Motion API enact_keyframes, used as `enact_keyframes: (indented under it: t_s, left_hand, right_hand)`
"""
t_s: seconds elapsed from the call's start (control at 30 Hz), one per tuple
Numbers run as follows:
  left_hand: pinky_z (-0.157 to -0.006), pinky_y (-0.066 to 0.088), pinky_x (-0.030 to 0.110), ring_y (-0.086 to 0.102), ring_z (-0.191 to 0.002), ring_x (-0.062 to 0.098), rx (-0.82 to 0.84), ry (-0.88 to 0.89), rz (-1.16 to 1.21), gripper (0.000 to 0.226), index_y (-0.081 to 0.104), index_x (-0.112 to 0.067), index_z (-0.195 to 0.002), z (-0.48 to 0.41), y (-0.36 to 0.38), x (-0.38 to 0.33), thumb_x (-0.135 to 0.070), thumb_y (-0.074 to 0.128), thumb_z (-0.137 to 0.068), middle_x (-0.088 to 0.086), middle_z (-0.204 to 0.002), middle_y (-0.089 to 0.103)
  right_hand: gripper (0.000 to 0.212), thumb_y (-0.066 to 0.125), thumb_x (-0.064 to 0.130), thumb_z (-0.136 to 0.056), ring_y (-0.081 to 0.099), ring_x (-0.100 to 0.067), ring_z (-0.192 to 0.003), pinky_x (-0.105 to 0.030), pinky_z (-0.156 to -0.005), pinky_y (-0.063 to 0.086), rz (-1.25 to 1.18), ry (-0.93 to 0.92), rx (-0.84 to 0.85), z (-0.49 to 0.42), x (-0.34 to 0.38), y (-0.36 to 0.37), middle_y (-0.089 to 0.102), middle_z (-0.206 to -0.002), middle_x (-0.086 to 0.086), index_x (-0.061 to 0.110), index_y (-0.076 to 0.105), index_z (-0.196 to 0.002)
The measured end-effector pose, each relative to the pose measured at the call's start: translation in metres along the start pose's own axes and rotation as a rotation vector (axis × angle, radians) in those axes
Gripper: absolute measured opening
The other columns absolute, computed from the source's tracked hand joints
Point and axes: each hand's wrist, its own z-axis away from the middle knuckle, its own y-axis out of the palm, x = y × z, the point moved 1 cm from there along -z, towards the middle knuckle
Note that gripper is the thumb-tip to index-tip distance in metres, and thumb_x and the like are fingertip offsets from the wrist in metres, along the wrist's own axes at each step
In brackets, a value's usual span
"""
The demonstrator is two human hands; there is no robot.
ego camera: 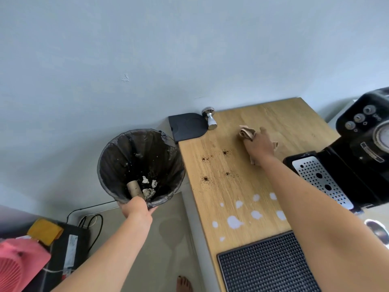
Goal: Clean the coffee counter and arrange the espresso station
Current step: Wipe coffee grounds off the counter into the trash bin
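My right hand [260, 144] presses a beige cloth [246, 132] onto the far part of the wooden counter [280, 119]. Small piles of dark coffee grounds [215, 165] lie on the wood just left of the hand, and white milk splashes [246, 211] lie nearer to me. My left hand [134, 207] grips the near rim of a black-lined bin [126, 157], held up beside the counter's left edge and tilted toward me. A cardboard tube and crumpled paper lie inside the bin.
A steel tamper [209, 118] and a black tamping mat [187, 127] sit at the counter's far left corner. A black espresso machine [362, 144] with a perforated drip tray [322, 182] stands on the right. A black rubber bar mat [269, 268] lies near me. Cables and a pink fan [14, 268] are on the floor.
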Motion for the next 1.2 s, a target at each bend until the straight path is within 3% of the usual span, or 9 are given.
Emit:
enact_keyframes:
  t_s: [0.07,0.13,0.4,0.57,0.7,0.8,0.97,1.07,1.2]
  left_hand:
    - [-0.057,0.055,0.051,0.061,-0.110,0.041,0.019,0.032,-0.035,0.074,0.039,-0.035,-0.145,0.002,-0.011,-0.002,0.010,0.030,-0.087,0.010,-0.134,0.059]
    - [-0.068,0.057,0.055,0.060,-0.112,0.041,0.054,0.066,-0.083,0.077,0.038,-0.040,-0.145,0.006,-0.020,-0.004,0.011,0.031,-0.088,0.007,-0.136,0.058]
    - [-0.080,0.052,0.066,0.056,-0.118,0.041,0.115,0.057,-0.131,0.084,0.034,-0.049,-0.144,0.016,-0.034,-0.004,0.013,0.027,-0.087,0.002,-0.144,0.049]
    - [-0.084,0.051,0.066,0.054,-0.121,0.041,0.123,0.054,-0.139,0.083,0.028,-0.047,-0.148,0.024,-0.036,-0.008,0.011,0.028,-0.089,0.004,-0.147,0.046]
    - [-0.092,0.046,0.068,0.051,-0.126,0.038,0.133,0.034,-0.115,0.079,0.026,-0.048,-0.149,0.030,-0.039,-0.012,0.008,0.026,-0.094,0.002,-0.148,0.045]
    - [-0.096,0.043,0.068,0.047,-0.130,0.036,0.162,-0.007,-0.078,0.066,0.029,-0.044,-0.149,0.033,-0.043,-0.015,-0.001,0.023,-0.099,0.000,-0.148,0.046]
    - [-0.087,0.050,0.066,0.054,-0.121,0.040,0.159,0.021,-0.144,0.080,0.029,-0.046,-0.148,0.036,-0.050,-0.019,0.010,0.031,-0.092,0.002,-0.146,0.048]
    - [-0.089,0.049,0.067,0.054,-0.122,0.039,0.172,0.021,-0.164,0.083,0.026,-0.046,-0.149,0.037,-0.053,-0.021,0.013,0.029,-0.092,0.002,-0.148,0.045]
    - [-0.089,0.048,0.067,0.051,-0.124,0.039,0.189,0.024,-0.197,0.084,0.025,-0.047,-0.150,0.038,-0.057,-0.020,0.014,0.028,-0.091,0.001,-0.151,0.042]
  right_hand:
    - [0.051,0.049,0.032,-0.094,0.033,-0.033,-0.143,-0.055,-0.118,0.022,0.002,-0.003,0.025,0.011,0.006,0.011,0.033,-0.158,-0.007,0.018,0.047,-0.143]
    - [0.053,0.045,0.033,-0.097,0.031,-0.033,-0.145,-0.054,-0.120,0.016,0.017,0.017,0.006,0.020,0.016,0.019,0.038,-0.156,-0.010,0.018,0.041,-0.147]
    - [0.038,0.043,0.031,-0.095,0.041,-0.030,-0.139,-0.060,-0.119,-0.001,0.024,0.047,0.051,0.076,0.096,0.063,0.049,-0.147,-0.005,0.031,0.053,-0.132]
    - [0.039,0.045,0.032,-0.095,0.040,-0.038,-0.138,-0.061,-0.119,0.006,0.115,-0.150,0.134,0.139,0.170,0.095,0.049,-0.145,-0.012,0.022,0.053,-0.131]
    - [0.025,0.048,0.025,-0.094,0.058,-0.036,-0.116,-0.049,-0.108,0.034,-0.107,-0.294,0.184,0.173,0.214,0.106,0.066,-0.115,-0.013,0.015,0.055,-0.116]
    - [0.025,0.046,0.023,-0.096,0.064,-0.034,-0.101,-0.048,-0.094,0.048,-0.421,-0.193,0.216,0.178,0.229,0.100,0.069,-0.106,-0.011,0.012,0.056,-0.116]
    - [0.030,0.046,0.010,-0.099,0.063,-0.014,-0.074,-0.032,-0.066,0.057,-0.850,0.020,0.128,0.154,0.206,0.045,0.064,-0.090,0.005,0.016,0.055,-0.127]
    - [0.025,0.048,0.012,-0.100,0.064,-0.014,-0.070,-0.032,-0.071,0.059,-0.836,0.053,-0.053,0.129,0.160,0.005,0.065,-0.089,0.006,0.020,0.056,-0.123]
    - [0.018,0.046,0.020,-0.100,0.061,-0.017,-0.060,-0.029,-0.054,0.050,-0.478,0.086,-0.159,0.118,0.085,-0.025,0.065,-0.087,0.003,0.019,0.056,-0.115]
